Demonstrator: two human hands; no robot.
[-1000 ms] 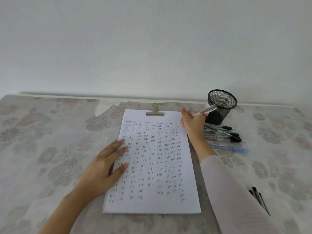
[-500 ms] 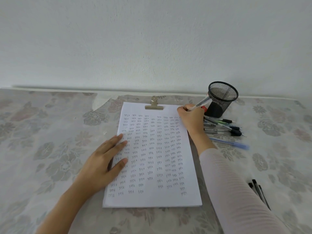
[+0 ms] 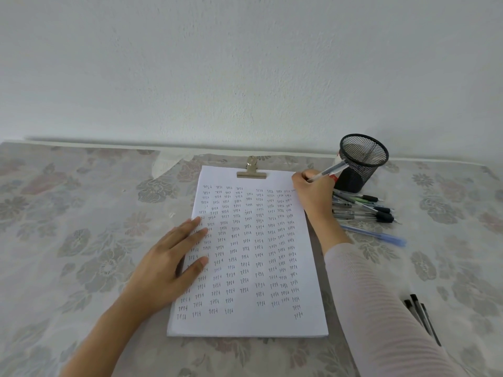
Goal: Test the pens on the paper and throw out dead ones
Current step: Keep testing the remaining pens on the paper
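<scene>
A white paper stack clipped at the top by a metal clip lies in front of me, covered with rows of the handwritten word "test". My right hand grips a clear pen at the sheet's top right corner, tip hidden behind the fingers. My left hand lies flat on the paper's left edge. Several pens lie in a pile just right of the paper, with a blue pen below them.
A black mesh pen cup stands behind the pile near the wall. Three dark pens lie apart at the lower right beside my sleeve. A floral cloth covers the table, which ends at a white wall.
My right hand has moved with the pen from beside the cup onto the paper's top right corner. The view shifted slightly. My left hand stayed flat on the sheet.
</scene>
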